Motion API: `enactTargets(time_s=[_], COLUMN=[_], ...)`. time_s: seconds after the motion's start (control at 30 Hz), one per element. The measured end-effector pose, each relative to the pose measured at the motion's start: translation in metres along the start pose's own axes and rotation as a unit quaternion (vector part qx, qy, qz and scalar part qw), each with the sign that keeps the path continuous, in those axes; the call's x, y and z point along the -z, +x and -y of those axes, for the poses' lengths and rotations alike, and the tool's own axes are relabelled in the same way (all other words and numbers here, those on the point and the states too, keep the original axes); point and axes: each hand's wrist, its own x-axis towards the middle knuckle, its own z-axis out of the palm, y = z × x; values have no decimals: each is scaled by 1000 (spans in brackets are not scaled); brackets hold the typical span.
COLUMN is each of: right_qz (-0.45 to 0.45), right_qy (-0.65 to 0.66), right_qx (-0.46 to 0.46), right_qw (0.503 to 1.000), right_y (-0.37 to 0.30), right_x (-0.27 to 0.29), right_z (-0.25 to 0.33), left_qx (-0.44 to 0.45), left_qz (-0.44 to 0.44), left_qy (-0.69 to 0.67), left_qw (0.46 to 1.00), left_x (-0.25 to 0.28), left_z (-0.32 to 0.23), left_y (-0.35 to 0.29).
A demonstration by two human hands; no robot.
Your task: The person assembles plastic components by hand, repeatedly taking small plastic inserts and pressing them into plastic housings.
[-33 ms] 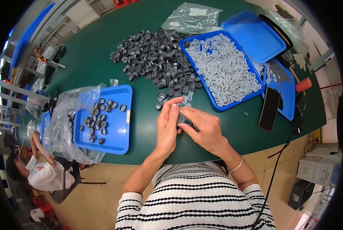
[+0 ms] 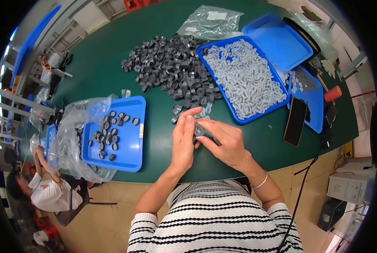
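Near the table's front edge, both my hands are closed around one small dark grey round plastic part (image 2: pixel 199 130). My left hand (image 2: pixel 183 141) supports it from the left with its fingers pointing up. My right hand (image 2: pixel 228 142) pinches it from the right with thumb and fingers, which hide part of it. Just beyond my fingertips lies a big heap of similar dark grey parts (image 2: pixel 171 65), with a few small clear pieces (image 2: pixel 206 110) at its near edge. A blue tray (image 2: pixel 264 110) to the right is full of small translucent plastic pieces (image 2: pixel 247 80).
At left, a blue tray (image 2: pixel 127 154) holds several grey parts beside a crumpled plastic bag (image 2: pixel 68 141). On the right are a phone (image 2: pixel 295 122), another blue tray (image 2: pixel 317 99), an angled blue lid or tray (image 2: pixel 277 42) and a red cylinder (image 2: pixel 333 94). A seated person (image 2: pixel 49 192) works far left.
The grey part has tilted slightly between my fingers, so more of its round face shows. Both hands stay in nearly the same place.
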Motion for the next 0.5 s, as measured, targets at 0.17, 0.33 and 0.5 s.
enactTargets(time_s=[0.17, 0.33, 0.5], right_qz=[-49, -114, -95], right_qy=[-50, -82, -51], right_qx=[135, 201, 195], right_qw=[988, 970, 975], right_y=[35, 74, 84], right_x=[36, 60, 55], right_z=[1, 11, 21], left_qx=[-45, 121, 108], left_qz=[18, -27, 18], left_qy=[2, -175, -389], left_qw=[999, 977, 915], left_x=[5, 20, 33], left_z=[-11, 7, -6], left_y=[-4, -21, -17])
